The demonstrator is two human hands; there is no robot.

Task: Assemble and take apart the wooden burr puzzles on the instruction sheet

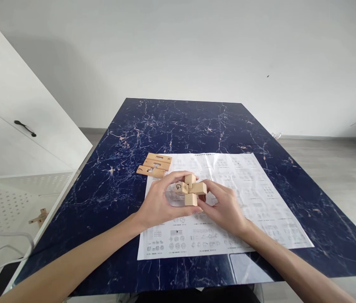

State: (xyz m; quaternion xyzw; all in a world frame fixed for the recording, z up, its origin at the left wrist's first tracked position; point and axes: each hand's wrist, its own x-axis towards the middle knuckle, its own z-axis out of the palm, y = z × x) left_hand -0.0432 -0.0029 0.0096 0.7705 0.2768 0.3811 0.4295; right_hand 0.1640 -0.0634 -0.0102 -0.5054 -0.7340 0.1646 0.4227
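Observation:
Between my two hands is a wooden burr puzzle (pixel 191 188), its pale square-ended blocks crossing at the middle, one with a dark mark on it. My left hand (pixel 160 198) grips it from the left, with fingers at the top block and thumb at the bottom one. From the right, my right hand (pixel 224 204) pinches the block on that side. Under the hands lies a white instruction sheet (pixel 235 176) printed with small diagrams. Flat wooden pieces (pixel 155 164), numbered and slotted, lie side by side at the sheet's upper left corner.
The table (pixel 171 122) has a dark blue marbled top. A phone-like glossy rectangle (pixel 249 268) lies at its near edge. Left of the table stand a white cabinet (pixel 33 97) and a white perforated basket (pixel 4 198) with another wooden puzzle (pixel 40 216) in it.

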